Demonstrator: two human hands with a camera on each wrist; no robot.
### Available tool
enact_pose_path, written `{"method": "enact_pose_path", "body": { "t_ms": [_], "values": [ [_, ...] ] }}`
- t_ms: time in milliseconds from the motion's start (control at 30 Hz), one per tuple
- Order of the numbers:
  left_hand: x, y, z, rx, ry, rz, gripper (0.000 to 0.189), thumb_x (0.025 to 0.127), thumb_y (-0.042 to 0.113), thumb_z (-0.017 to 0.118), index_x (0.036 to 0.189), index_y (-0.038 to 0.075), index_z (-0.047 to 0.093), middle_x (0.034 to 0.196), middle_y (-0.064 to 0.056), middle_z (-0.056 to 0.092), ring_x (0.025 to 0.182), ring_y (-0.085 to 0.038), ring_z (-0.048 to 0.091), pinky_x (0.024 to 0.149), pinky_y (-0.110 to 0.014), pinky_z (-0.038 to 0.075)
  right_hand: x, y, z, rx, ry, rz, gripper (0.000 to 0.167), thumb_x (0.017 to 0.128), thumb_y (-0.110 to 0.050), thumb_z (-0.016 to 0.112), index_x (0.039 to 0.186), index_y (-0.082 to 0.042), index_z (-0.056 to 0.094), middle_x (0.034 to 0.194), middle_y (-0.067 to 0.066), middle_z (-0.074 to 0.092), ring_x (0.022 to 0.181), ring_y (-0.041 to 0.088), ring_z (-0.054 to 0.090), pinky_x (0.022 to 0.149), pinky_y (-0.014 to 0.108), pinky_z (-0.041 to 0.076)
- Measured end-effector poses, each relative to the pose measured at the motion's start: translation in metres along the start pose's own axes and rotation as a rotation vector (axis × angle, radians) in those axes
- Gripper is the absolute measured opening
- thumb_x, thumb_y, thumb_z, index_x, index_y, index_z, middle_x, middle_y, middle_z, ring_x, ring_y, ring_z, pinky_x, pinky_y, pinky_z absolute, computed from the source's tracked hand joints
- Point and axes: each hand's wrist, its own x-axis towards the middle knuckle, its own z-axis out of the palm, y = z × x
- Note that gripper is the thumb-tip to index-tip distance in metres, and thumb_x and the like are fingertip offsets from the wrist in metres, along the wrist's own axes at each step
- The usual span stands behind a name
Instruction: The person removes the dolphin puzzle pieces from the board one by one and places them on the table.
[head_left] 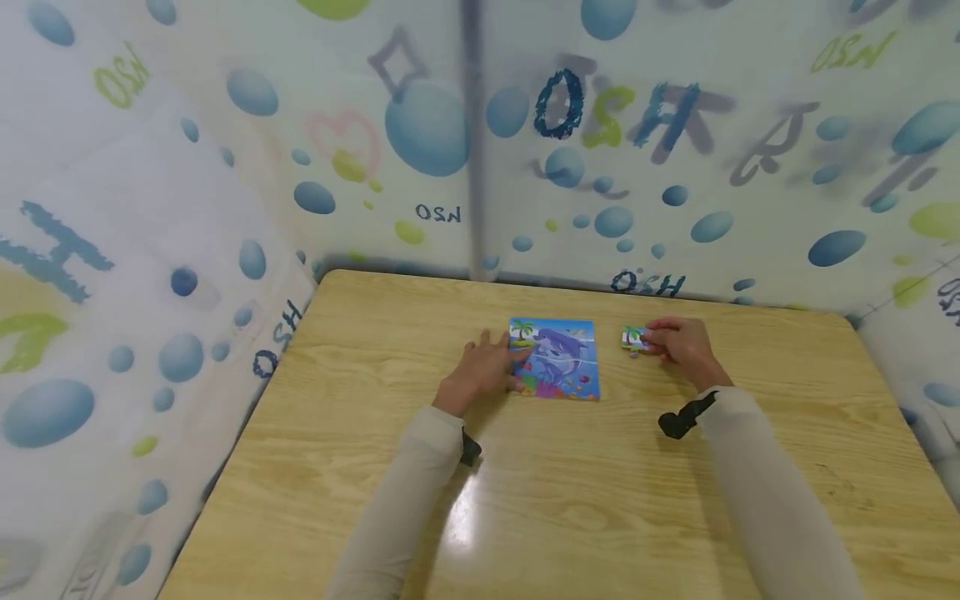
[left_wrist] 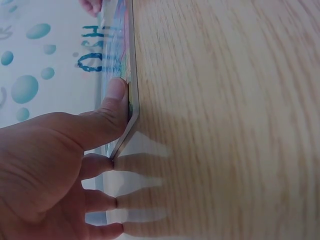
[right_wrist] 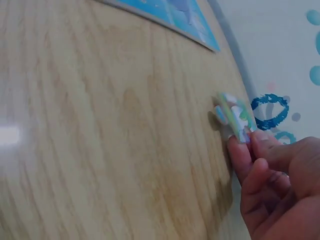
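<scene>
A square dolphin puzzle [head_left: 558, 358] lies flat on the wooden table, faint seams crossing its blue picture. At its left edge is my left hand [head_left: 483, 367], fingers spread. The left wrist view shows that thumb [left_wrist: 116, 91] pressing on the puzzle's top near a corner, while the other fingertips touch the tabletop. To the right of the puzzle, my right hand [head_left: 678, 343] pinches a small puzzle piece [head_left: 632, 337] with a palm tree on it. In the right wrist view the piece [right_wrist: 236, 116] is tilted up between thumb and fingers, close over the table.
The light wooden table [head_left: 570, 500] reaches to a patterned wall [head_left: 427, 200] behind and at the left. Black straps with small mounts [head_left: 678, 421] sit on both wrists. A bright light reflection shows on the tabletop in front.
</scene>
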Motion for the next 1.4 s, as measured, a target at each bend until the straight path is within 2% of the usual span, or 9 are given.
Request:
{"method": "enact_pose_path", "body": {
  "t_ms": [233,433,567,767,933,1067,1200,1400],
  "values": [
    [-0.003,-0.001,0.002,-0.006,-0.009,-0.005,0.072,0.088,0.051,0.066,0.152,0.037,0.037,0.162,-0.017,0.026,0.146,-0.052,0.017,0.110,-0.063,0.030,0.003,0.004,0.013,-0.274,0.077,-0.103,0.024,0.097,-0.014,0.063,0.111,0.005,0.068,0.085,0.008,0.070,0.061,0.004,0.060,0.054,0.022,0.047],
    [-0.002,-0.002,0.003,-0.009,0.015,-0.003,0.071,0.088,0.051,0.067,0.151,0.036,0.039,0.162,-0.016,0.027,0.146,-0.051,0.018,0.110,-0.063,0.029,0.003,0.004,0.017,-0.381,0.133,-0.168,0.021,0.097,-0.013,0.062,0.108,0.004,0.070,0.094,0.019,0.071,0.067,0.009,0.062,0.062,0.023,0.046],
    [-0.003,-0.004,0.004,-0.035,0.009,-0.001,0.073,0.087,0.051,0.068,0.152,0.037,0.037,0.162,-0.016,0.025,0.146,-0.053,0.016,0.111,-0.064,0.028,0.001,0.004,0.020,-0.391,0.125,-0.180,0.023,0.098,-0.013,0.061,0.110,0.005,0.069,0.099,0.022,0.071,0.071,0.015,0.065,0.067,0.025,0.048],
    [-0.004,-0.004,0.004,-0.055,0.011,0.015,0.075,0.086,0.051,0.067,0.152,0.037,0.035,0.162,-0.017,0.023,0.146,-0.053,0.015,0.111,-0.064,0.028,-0.001,0.002,0.021,-0.386,0.127,-0.175,0.024,0.099,-0.014,0.059,0.112,0.004,0.068,0.102,0.023,0.069,0.074,0.016,0.063,0.064,0.021,0.047],
    [-0.004,-0.007,0.005,-0.099,0.005,0.025,0.075,0.086,0.049,0.066,0.153,0.037,0.033,0.163,-0.017,0.019,0.146,-0.055,0.010,0.113,-0.065,0.022,0.001,0.001,0.022,-0.396,0.128,-0.161,0.024,0.100,-0.015,0.058,0.113,0.003,0.067,0.102,0.021,0.068,0.077,0.019,0.062,0.064,0.023,0.045],
    [-0.003,-0.007,0.005,-0.124,-0.006,0.025,0.075,0.087,0.048,0.066,0.154,0.037,0.033,0.163,-0.017,0.016,0.146,-0.055,0.008,0.115,-0.066,0.018,0.004,0.003,0.023,-0.422,0.125,-0.144,0.026,0.100,-0.018,0.057,0.114,0.002,0.066,0.107,0.021,0.067,0.088,0.028,0.061,0.075,0.036,0.049],
    [-0.004,-0.008,0.004,-0.121,-0.015,0.023,0.073,0.089,0.048,0.064,0.154,0.036,0.033,0.164,-0.018,0.015,0.146,-0.054,0.006,0.116,-0.065,0.016,0.004,0.005,0.024,-0.443,0.118,-0.135,0.027,0.100,-0.019,0.056,0.116,0.001,0.066,0.114,0.022,0.064,0.100,0.035,0.057,0.087,0.048,0.046],
    [-0.003,-0.006,0.003,-0.116,-0.024,0.018,0.072,0.090,0.048,0.063,0.154,0.035,0.033,0.164,-0.017,0.014,0.147,-0.053,0.004,0.117,-0.064,0.014,0.002,0.002,0.024,-0.401,0.154,-0.146,0.029,0.101,-0.020,0.055,0.117,0.001,0.066,0.109,0.020,0.064,0.094,0.030,0.057,0.078,0.038,0.045]
  ]
}}
